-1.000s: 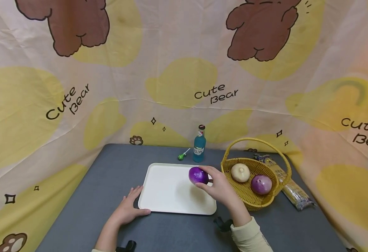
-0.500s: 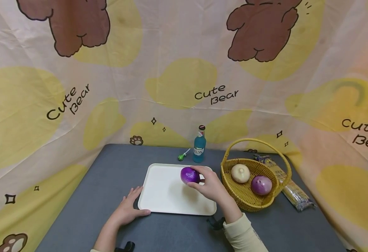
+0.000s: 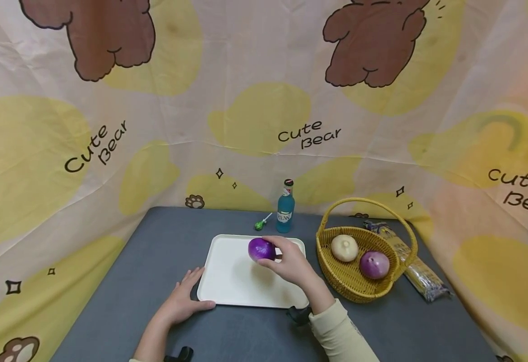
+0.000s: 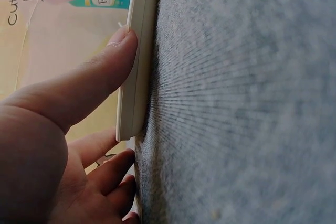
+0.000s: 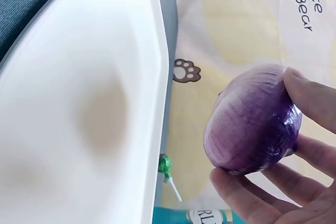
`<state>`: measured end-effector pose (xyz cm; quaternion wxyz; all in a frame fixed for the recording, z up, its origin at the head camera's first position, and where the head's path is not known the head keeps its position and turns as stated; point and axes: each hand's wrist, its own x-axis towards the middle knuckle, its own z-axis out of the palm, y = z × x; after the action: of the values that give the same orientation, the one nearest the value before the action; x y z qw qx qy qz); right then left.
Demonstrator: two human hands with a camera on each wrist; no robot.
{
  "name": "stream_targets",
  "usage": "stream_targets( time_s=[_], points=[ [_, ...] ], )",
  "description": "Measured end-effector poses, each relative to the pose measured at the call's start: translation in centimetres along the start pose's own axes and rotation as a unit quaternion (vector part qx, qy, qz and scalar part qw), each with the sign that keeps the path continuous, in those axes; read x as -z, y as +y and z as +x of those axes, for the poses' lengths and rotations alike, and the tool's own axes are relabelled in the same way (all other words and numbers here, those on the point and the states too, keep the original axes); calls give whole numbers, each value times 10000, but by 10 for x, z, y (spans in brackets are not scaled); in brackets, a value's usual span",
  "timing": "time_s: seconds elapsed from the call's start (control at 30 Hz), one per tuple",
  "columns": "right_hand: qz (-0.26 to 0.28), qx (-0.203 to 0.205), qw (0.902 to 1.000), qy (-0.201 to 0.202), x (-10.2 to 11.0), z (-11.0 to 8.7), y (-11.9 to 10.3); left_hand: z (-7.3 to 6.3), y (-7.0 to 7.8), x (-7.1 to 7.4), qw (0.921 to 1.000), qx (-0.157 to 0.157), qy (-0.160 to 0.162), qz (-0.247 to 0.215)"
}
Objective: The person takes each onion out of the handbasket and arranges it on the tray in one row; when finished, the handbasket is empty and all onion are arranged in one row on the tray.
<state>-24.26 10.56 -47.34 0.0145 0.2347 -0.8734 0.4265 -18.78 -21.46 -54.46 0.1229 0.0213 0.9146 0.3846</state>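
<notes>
A purple onion (image 3: 261, 249) is gripped between the thumb and fingers of my right hand (image 3: 291, 264), held above the white tray (image 3: 232, 281). In the right wrist view the onion (image 5: 252, 121) shows glossy, with the tray's surface (image 5: 63, 103) below and a soft shadow on it. My left hand (image 3: 183, 297) lies at the tray's near left corner, fingers extended. In the left wrist view its thumb (image 4: 100, 69) touches the tray's edge (image 4: 137, 66), and the other fingers reach along the side.
Right of the tray stands a yellow wicker basket (image 3: 349, 289) holding a pale, round bulb-like vegetable (image 3: 344, 248) and another purple onion (image 3: 374, 265). A clear-wrapped package (image 3: 422, 276) lies beyond it. Behind the tray are a blue bottle (image 3: 285, 208) and a green lollipop (image 3: 260, 224).
My right hand has carried the onion leftward over the tray, from its right side toward the middle. The left hand has stayed at the tray's corner.
</notes>
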Motion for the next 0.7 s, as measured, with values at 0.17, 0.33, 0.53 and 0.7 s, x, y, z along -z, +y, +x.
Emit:
stream_targets(
  time_s=[0.17,0.33,0.53,0.7],
  points=[
    [-6,-108,9999,-98,-8,7,1,0,2,0,10000,-56,-4,-12],
    [25,-116,9997,-224,-18,14,0,0,2,0,10000,-4,-5,9],
    [85,-152,9996,-221,-29,22,-1,0,3,-1,10000,14,17,42],
    [114,-195,9994,-259,-36,29,-4,0,4,-1,9999,10,20,106]
  ],
)
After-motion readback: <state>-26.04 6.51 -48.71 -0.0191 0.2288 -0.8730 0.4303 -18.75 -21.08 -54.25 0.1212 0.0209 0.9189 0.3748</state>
